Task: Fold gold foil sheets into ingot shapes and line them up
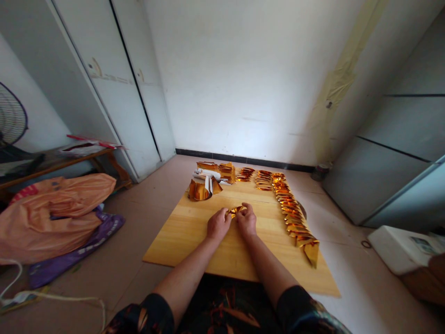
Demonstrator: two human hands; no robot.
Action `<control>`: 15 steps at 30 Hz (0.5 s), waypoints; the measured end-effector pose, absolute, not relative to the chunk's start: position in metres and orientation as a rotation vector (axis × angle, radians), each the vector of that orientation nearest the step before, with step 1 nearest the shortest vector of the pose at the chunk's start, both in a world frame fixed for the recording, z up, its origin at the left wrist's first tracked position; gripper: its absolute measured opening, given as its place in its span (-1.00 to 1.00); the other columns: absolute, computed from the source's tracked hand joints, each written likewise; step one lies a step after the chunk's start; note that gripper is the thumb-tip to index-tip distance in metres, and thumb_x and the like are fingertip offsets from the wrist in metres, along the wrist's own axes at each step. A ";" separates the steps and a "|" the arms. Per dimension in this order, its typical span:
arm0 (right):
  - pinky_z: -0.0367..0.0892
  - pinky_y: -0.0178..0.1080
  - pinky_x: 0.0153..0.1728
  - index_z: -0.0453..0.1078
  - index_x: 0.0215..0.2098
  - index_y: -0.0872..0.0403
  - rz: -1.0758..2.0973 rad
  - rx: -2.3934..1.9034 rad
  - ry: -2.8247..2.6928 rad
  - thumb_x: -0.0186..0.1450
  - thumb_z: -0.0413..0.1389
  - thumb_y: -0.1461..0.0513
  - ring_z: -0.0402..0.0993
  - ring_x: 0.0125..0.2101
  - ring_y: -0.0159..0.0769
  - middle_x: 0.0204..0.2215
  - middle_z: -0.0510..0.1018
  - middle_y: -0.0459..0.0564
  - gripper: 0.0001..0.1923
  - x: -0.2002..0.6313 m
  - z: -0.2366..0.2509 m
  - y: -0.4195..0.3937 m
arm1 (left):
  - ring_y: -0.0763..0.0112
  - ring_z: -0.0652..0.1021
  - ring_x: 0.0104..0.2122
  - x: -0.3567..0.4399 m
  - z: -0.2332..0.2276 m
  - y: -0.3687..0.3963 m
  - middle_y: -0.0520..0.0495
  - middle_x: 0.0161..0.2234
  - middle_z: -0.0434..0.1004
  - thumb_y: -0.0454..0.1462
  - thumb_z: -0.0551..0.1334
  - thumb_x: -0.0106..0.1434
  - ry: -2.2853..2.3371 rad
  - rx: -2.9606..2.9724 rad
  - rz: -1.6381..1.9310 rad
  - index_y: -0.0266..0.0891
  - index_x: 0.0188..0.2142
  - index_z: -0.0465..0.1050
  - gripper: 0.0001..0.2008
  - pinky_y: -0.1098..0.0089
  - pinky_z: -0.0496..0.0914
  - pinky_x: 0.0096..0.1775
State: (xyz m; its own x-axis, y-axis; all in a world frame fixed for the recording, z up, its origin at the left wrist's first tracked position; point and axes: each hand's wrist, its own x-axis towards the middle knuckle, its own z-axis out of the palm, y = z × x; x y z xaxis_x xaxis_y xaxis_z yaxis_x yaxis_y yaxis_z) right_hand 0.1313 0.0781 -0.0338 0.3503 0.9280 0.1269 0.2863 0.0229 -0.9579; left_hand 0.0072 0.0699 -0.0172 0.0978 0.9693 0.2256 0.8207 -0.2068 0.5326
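gold foil (234, 213) (shiny) bridges left fingers (224, 213) and right fingers (247, 209)

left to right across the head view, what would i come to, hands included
Fan, purple bag, left hand, shiny gold piece held in the fingers of both hands, right hand, long row of shiny gold pieces, white box.

The left hand (219, 225) and right hand (247, 221) cover the ends of a gold foil piece (235, 212), its folds too small to tell. Along the right edge of the tabletop (194, 236), a foil row (290, 211) partly hides a dark round thing (303, 211). The view's left side cuts off the fan (13, 113); lettering on the purple bag (71, 260) is blurred.
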 end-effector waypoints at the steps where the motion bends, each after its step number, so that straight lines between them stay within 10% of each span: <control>1: 0.25 -0.37 -0.55 0.22 -0.05 0.15 0.736 -1.504 -1.153 0.04 0.01 0.25 0.35 -0.62 -0.37 -0.64 0.38 -0.25 -0.53 0.131 -0.034 0.078 | 0.39 0.53 -0.22 0.008 -0.017 0.070 -0.05 -0.18 0.57 -0.28 0.08 0.28 1.786 2.098 0.783 -0.18 -0.13 0.41 -0.80 0.45 0.33 -0.21; 15: 0.21 -0.36 -0.54 0.27 -0.03 0.15 0.739 -1.587 -1.164 0.01 0.13 0.16 0.36 -0.58 -0.36 -0.62 0.38 -0.24 -0.46 0.128 -0.024 0.079 | 0.44 0.53 -0.21 0.007 -0.027 0.073 -0.04 -0.19 0.57 -0.34 0.07 0.28 1.732 2.120 0.917 -0.19 -0.15 0.44 -0.78 0.47 0.34 -0.15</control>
State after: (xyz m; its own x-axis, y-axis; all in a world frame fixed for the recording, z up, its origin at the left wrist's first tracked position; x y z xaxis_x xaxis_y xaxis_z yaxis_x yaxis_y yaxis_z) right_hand 0.1281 0.0792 -0.0240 0.3520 0.9328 0.0775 0.3266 -0.0448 -0.9441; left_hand 0.0072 0.0732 -0.0272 0.0931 0.9469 0.3076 0.7868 -0.2593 0.5601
